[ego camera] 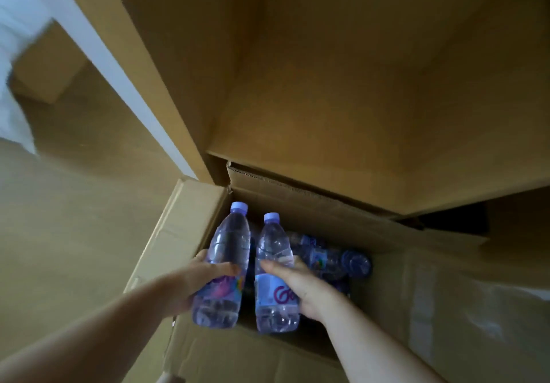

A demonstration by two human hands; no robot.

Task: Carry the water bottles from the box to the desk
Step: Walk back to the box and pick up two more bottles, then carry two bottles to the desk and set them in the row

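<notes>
Left hand point(190, 281): grips left bottle point(226, 266) over box point(166, 242).
Right hand point(300, 287): grips right bottle point(275, 275).
Room: flap point(327, 84) leans overhead; spare bottles point(330, 259) lie below.

Two water bottles up out of the box, more still inside

The left bottle point(229, 263) and right bottle point(275, 272) are clear plastic with pale purple caps and colourful labels, full of water, side by side and nearly touching, caps pointing away from the camera, both above the near-left part of the open cardboard box point(190, 218). Each is gripped around its middle, one per hand. Down inside the box, to the right of those two, the remaining bottles point(327, 259) lie on their sides in a jumble, same labels and bluish caps, too dim to count.
</notes>
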